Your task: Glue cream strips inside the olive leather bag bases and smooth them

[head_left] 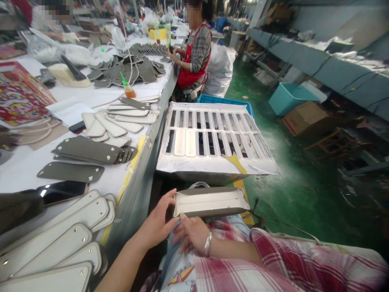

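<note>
A long grey leather-like piece (209, 201) with a cream inner face lies across my lap, its edges turned up like a shallow tray. My left hand (159, 217) is closed around its left end, with a finger at the upper corner and the thumb near the lower one. At that lower left corner, my right hand (194, 232) pinches the rim between thumb and finger. Its other fingers curl below, partly hidden. In front stands a white slotted rack (258, 162) with two cream pieces (190, 142) lying on it.
On the table to the left lie a stack of grey panels (88, 149), cream panels with metal studs (73, 239), and a small glue bottle (129, 92). A co-worker in a red apron (190, 67) sits farther along. A teal bin (288, 99) and a carton (306, 117) stand right.
</note>
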Tool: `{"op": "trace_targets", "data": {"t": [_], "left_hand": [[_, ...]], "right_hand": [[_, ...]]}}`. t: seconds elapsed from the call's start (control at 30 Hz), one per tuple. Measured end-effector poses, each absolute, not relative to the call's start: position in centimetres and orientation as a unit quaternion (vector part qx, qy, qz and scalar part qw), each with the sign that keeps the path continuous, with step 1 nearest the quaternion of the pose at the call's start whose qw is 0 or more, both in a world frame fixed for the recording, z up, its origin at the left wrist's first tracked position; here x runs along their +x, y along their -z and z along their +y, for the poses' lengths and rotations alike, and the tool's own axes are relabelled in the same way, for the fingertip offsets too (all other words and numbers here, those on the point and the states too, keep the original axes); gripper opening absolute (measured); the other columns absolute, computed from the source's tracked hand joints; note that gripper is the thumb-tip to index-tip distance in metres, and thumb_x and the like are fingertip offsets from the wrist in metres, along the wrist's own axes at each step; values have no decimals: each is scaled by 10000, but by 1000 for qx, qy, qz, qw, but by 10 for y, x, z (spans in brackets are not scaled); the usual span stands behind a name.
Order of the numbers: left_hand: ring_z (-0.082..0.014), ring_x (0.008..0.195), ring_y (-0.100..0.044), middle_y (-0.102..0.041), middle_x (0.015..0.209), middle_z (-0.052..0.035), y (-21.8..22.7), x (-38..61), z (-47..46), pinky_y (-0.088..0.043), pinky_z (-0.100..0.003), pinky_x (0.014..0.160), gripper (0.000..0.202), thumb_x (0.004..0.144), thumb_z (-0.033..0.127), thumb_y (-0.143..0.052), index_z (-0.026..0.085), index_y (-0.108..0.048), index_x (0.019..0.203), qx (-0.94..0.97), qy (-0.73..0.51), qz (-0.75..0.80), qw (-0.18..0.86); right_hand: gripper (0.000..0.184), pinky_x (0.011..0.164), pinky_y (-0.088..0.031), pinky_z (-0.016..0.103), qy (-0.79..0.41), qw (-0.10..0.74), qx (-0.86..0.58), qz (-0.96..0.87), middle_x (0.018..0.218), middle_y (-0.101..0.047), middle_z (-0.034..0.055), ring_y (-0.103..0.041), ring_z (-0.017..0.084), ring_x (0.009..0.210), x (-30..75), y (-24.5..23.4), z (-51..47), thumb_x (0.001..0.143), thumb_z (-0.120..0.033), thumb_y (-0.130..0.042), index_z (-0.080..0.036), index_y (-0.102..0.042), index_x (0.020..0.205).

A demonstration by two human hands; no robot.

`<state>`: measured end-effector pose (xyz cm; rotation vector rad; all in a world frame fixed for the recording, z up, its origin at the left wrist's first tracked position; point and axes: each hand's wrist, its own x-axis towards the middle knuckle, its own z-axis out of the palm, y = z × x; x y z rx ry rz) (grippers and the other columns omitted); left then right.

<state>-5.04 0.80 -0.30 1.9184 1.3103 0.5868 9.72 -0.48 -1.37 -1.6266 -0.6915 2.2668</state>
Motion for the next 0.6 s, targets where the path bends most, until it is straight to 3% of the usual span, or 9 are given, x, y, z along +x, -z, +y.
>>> {"op": "trace_targets", "data": {"t": [0.07, 0.13, 0.27, 0.37, 0.5, 0.6], "left_hand": [[-209, 1282, -296, -294, 1402, -121, 2, -52, 9, -311, -416, 1030, 416, 771, 165, -480, 193, -369, 1172, 756, -211, 512, 348], [-218, 1288, -284, -323, 1393, -114, -3, -47, 12, -283, -433, 1043, 559, 767, 211, -512, 201, -299, 1284, 789, -171, 512, 294], [-259, 1272, -308, -413, 1349, -103, -18, -18, 26, -155, -513, 1063, 588, 734, 315, -577, 195, -384, 1276, 850, -55, 489, 189], [-270, 1228, -378, -441, 1321, -141, -20, 15, 38, -187, -485, 1054, 657, 686, 378, -617, 149, -412, 1267, 868, 13, 458, 189], [-297, 1216, -390, -417, 1329, -178, -11, 56, 48, -281, -410, 1019, 776, 595, 373, -656, 104, -402, 1277, 868, 53, 452, 197], [-299, 1203, -401, -430, 1315, -182, -6, 83, 52, -286, -388, 1019, 818, 556, 367, -651, 77, -399, 1277, 866, 49, 448, 215]], "right_hand": [[554, 299, -351, 187, -798, 113, -537, -248, 614, -641, 92, -520, 110, 324, 104, 16, -6, 903, -483, -233, -92, -554, 677], [612, 323, -363, 192, -831, 92, -483, -260, 601, -634, 85, -512, 105, 323, 117, 19, -6, 896, -527, -187, -88, -560, 691], [559, 509, -451, 226, -884, 100, -335, -310, 712, -657, 105, -614, 139, 526, 169, 18, -10, 870, -541, -307, -69, -605, 831], [468, 659, -454, 244, -869, 165, -304, -354, 799, -664, 122, -634, 157, 709, 227, 2, -12, 842, -490, -434, -66, -621, 906], [485, 548, -429, 215, -805, 244, -424, -335, 714, -650, 96, -596, 118, 571, 308, -17, 2, 883, -473, -332, -83, -618, 845], [418, 492, -410, 206, -646, 275, -615, -360, 721, -640, 80, -546, 94, 500, 355, -14, 34, 892, -427, -343, -109, -608, 836]]}}
